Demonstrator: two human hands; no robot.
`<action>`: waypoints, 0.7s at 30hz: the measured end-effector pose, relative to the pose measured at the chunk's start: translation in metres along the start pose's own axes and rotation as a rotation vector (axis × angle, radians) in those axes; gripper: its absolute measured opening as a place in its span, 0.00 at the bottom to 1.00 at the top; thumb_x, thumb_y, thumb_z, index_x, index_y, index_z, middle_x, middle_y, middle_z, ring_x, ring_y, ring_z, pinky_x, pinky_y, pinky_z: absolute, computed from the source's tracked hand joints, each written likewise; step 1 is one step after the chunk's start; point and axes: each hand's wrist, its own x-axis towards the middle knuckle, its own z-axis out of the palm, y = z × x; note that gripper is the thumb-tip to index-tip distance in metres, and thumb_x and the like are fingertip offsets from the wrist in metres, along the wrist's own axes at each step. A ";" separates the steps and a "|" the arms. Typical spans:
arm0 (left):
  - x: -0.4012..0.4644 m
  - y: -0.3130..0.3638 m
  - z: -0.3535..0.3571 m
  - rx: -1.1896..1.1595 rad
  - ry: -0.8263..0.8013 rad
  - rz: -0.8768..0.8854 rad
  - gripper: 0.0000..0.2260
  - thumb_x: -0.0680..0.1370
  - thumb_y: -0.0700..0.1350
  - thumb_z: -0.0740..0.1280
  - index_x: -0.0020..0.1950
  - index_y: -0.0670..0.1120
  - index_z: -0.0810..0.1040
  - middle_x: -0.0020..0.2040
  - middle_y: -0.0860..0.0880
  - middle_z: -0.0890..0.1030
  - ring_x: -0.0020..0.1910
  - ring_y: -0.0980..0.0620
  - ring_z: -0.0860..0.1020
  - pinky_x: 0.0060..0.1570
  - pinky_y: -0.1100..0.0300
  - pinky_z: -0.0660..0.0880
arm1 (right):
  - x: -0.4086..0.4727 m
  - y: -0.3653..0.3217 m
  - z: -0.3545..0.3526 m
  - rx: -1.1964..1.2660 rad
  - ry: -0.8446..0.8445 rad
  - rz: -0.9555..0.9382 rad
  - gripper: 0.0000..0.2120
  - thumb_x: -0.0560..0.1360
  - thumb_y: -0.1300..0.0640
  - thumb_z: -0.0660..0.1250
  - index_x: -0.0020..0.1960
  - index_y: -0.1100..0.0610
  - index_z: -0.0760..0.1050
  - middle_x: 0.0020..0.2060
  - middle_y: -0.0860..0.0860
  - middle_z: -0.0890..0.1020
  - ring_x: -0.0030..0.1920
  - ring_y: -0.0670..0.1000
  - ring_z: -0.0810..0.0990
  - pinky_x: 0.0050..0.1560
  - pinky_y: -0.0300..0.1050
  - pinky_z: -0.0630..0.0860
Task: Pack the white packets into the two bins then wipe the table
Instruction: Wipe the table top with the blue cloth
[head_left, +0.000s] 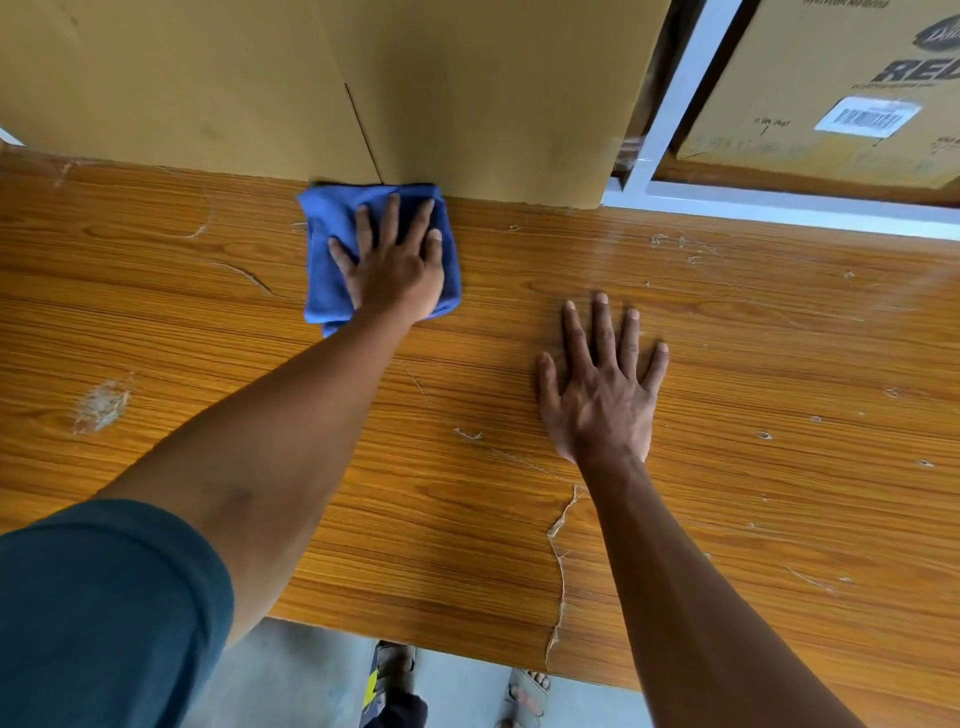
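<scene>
At the surface's (727, 519) far edge: wiping step, left hand (395, 265) flat on blue cloth (322, 249), right hand (602, 384) spread empty; next, probably sweep nearer.

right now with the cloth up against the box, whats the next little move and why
Probably drag the blue cloth back toward the near edge. The left hand presses it flat where the table meets the cardboard box, so it cannot go farther. The right hand rests flat on the wood, bracing.

Short teal sleeve (98, 613) on left arm — forearms bare, sandals (524, 693) on feet.
</scene>
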 end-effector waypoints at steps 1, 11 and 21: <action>-0.001 0.006 0.001 -0.002 -0.003 -0.024 0.25 0.86 0.63 0.42 0.84 0.68 0.47 0.87 0.58 0.45 0.85 0.43 0.41 0.75 0.23 0.40 | 0.000 0.000 0.000 0.001 0.004 0.002 0.33 0.84 0.32 0.36 0.85 0.42 0.35 0.84 0.47 0.34 0.84 0.57 0.34 0.81 0.69 0.40; -0.030 0.062 0.015 0.022 0.018 0.402 0.24 0.86 0.64 0.46 0.83 0.70 0.53 0.86 0.58 0.53 0.85 0.44 0.50 0.77 0.26 0.47 | 0.000 0.000 0.002 -0.012 0.019 0.009 0.33 0.84 0.33 0.37 0.85 0.42 0.37 0.85 0.46 0.36 0.85 0.56 0.37 0.81 0.69 0.42; -0.021 0.048 0.009 -0.003 0.011 0.133 0.25 0.86 0.63 0.43 0.85 0.67 0.48 0.87 0.55 0.47 0.85 0.41 0.44 0.75 0.23 0.39 | 0.000 0.000 0.003 -0.010 0.026 0.003 0.33 0.84 0.33 0.38 0.85 0.42 0.36 0.85 0.47 0.36 0.84 0.57 0.36 0.81 0.69 0.41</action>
